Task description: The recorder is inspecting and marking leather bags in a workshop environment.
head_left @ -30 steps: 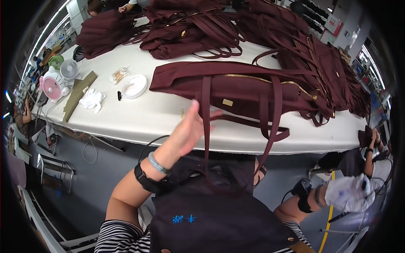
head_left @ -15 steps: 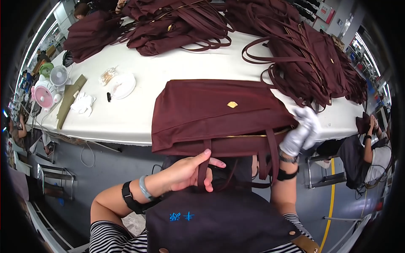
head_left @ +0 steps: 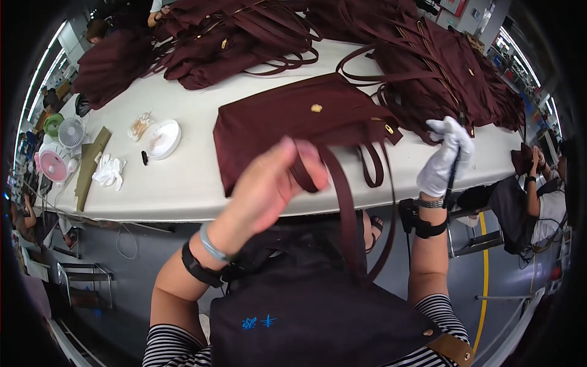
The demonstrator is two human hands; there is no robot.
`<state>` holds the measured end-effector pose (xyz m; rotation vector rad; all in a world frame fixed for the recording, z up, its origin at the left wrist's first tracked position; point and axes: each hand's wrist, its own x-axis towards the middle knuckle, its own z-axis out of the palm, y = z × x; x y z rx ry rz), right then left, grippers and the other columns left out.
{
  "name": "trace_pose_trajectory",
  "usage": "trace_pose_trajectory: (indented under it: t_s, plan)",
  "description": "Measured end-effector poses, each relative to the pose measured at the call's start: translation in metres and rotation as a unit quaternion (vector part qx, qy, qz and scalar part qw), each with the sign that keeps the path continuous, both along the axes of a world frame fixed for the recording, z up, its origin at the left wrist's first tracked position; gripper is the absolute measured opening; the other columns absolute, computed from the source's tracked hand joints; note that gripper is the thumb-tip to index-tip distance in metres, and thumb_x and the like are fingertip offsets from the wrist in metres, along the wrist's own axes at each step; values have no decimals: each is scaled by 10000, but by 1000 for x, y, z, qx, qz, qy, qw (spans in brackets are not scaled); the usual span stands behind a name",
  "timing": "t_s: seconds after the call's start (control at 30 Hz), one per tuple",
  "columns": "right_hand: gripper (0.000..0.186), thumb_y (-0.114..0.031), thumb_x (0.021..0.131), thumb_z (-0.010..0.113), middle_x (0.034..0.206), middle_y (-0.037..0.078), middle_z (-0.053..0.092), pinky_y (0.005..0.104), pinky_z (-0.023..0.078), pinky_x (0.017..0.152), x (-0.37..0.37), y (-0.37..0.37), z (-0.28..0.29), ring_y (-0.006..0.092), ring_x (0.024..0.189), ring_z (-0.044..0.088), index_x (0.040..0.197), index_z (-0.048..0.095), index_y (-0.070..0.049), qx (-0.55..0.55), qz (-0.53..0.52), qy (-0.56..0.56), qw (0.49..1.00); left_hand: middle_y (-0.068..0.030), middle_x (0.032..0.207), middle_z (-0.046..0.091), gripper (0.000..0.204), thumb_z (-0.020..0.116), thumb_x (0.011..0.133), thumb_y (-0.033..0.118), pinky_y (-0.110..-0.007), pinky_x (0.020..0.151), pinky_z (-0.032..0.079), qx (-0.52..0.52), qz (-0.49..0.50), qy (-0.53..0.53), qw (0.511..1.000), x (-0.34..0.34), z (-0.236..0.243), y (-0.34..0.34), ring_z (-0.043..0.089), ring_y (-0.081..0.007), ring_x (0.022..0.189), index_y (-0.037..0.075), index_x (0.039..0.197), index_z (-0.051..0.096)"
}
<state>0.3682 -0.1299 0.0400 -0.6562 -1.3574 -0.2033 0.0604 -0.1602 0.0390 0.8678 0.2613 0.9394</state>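
A maroon fabric tote bag (head_left: pixel 263 125) lies on the white table with a small gold emblem (head_left: pixel 316 108) on its upward side. My bare left hand (head_left: pixel 275 177), blurred by motion, is raised at the bag's near edge with a strap (head_left: pixel 304 174) looped in its fingers. Another long strap (head_left: pixel 348 214) hangs over the table edge in front of my apron. At the bag's right end a gold zipper pull (head_left: pixel 389 128) shows. My right hand (head_left: pixel 445 158), in a white glove, is apart from the bag, closed around a slim black stick-like tool (head_left: pixel 453 171).
Heaps of similar maroon bags (head_left: pixel 428 67) cover the table's far side. At left are a white round dish (head_left: pixel 164 139), a crumpled white glove (head_left: pixel 110 171), an olive fabric strip (head_left: pixel 92 168) and small fans (head_left: pixel 55 164). A co-worker (head_left: pixel 544 202) sits at right.
My left hand has risen and moved away from me with the strap. The bag has turned and shifted farther onto the table. My right hand has moved right, away from the bag's end.
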Motion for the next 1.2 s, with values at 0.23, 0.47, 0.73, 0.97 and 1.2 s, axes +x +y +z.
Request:
trace_pose_trajectory:
  t_s: [0.23, 0.47, 0.73, 0.97, 1.2]
  plan:
    - [280, -218, 1020, 479, 867, 184, 686, 307, 494, 686, 52, -41, 22, 232, 776, 663, 1173, 551, 6, 46, -106, 39, 993, -72, 1080, 613, 261, 488, 1035, 294, -407, 1026, 435, 133, 133, 183, 965, 20, 7, -1, 583, -194, 1068, 64, 1119, 577]
    - [276, -220, 1014, 480, 947, 185, 687, 310, 508, 708, 73, -63, 19, 243, 848, 677, 1167, 560, -5, 51, -133, 87, 986, -59, 949, 603, 296, 421, 1062, 348, -386, 885, 515, -185, -57, -346, 918, 15, 10, -3, 599, -171, 862, 90, 980, 543]
    - [264, -203, 1019, 480, 921, 177, 686, 301, 489, 694, 61, -57, 3, 225, 814, 663, 1162, 565, 2, 14, -117, 60, 991, -98, 1143, 628, 376, 450, 1041, 366, -393, 989, 428, 57, -75, 444, 891, -9, -111, -60, 554, -220, 1136, 56, 1131, 643]
    - [195, -124, 1003, 500, 854, 183, 688, 304, 488, 685, 25, -54, 1, 202, 712, 631, 1139, 564, 1, 7, -55, 8, 998, -130, 1323, 557, 364, 621, 843, -13, -376, 1031, 431, 333, 89, 592, 729, -26, -4, -6, 502, -290, 1264, 81, 1193, 659]
    - [206, -177, 1007, 514, 813, 161, 675, 300, 489, 635, 11, -55, -13, 198, 702, 638, 1108, 562, -4, -26, -58, 31, 998, -84, 1398, 539, 705, 591, 779, -70, -423, 1039, 430, 613, 158, 641, 434, -18, -46, 85, 539, -294, 1225, 220, 1416, 511]
